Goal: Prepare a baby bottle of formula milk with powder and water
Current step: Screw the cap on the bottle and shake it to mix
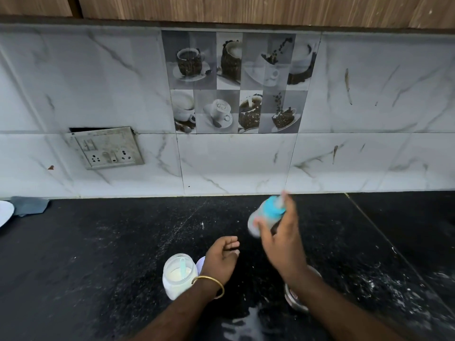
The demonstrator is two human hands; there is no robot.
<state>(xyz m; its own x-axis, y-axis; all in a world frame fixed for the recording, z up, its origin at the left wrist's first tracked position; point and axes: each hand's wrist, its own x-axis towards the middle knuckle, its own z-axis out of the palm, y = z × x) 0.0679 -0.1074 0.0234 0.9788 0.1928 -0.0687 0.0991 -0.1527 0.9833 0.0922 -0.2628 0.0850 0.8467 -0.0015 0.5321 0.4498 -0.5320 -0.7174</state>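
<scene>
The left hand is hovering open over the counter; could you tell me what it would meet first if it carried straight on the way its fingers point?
Probably the baby bottle held up by the right hand; depth is unclear, so the left hand might pass beneath.

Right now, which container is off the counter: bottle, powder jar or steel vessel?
The baby bottle, blurred, gripped by the right hand. The powder jar and steel vessel sit on the counter.

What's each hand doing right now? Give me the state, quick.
Left hand: open, fingers loosely curled, holding nothing, beside the powder jar.
Right hand: grips the baby bottle, which is blurred.
</scene>
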